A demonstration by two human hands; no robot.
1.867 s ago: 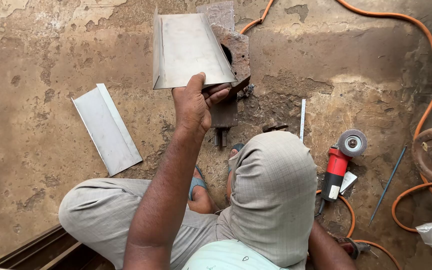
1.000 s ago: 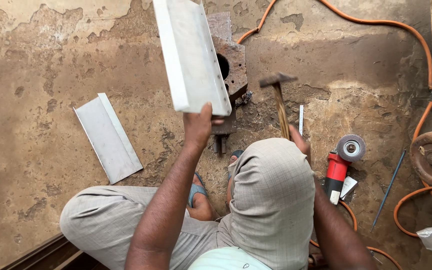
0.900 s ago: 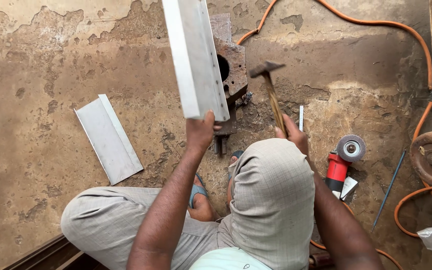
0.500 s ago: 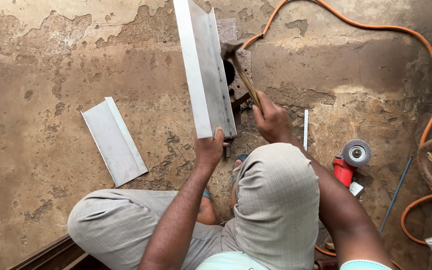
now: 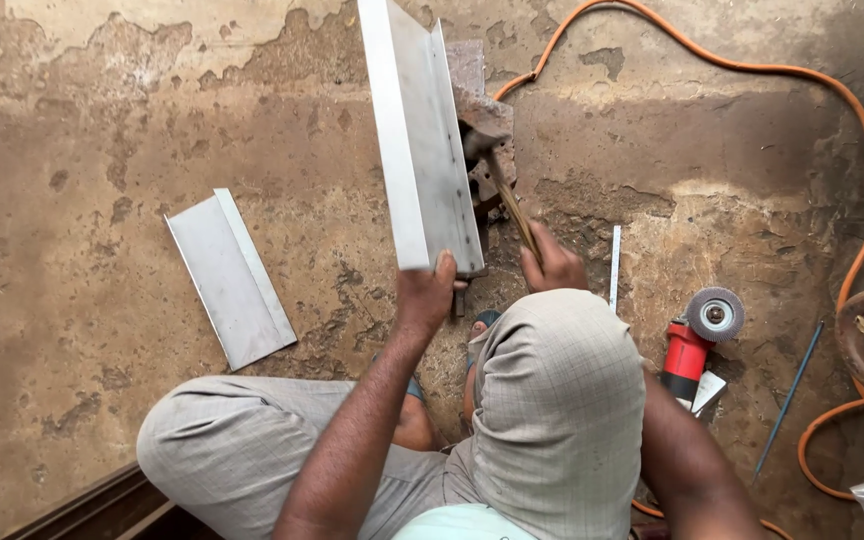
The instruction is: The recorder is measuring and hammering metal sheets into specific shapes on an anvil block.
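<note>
Hammer (image 5: pixel 497 180) now down at the bent sheet (image 5: pixel 420 140) (near edge pinched by left hand (image 5: pixel 426 290)), right hand (image 5: pixel 552 265) fingers wrapped round handle, bare floor (image 5: pixel 72 200) leftward

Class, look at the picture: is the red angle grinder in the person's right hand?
No. The right hand grips a wooden-handled hammer, while the red angle grinder lies apart on the stained concrete floor.

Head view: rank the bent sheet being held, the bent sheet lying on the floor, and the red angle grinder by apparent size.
1. Held bent sheet, though it is raised nearer the camera, so its lead is unsure.
2. Floor sheet.
3. Red angle grinder, clearly smallest.
</note>
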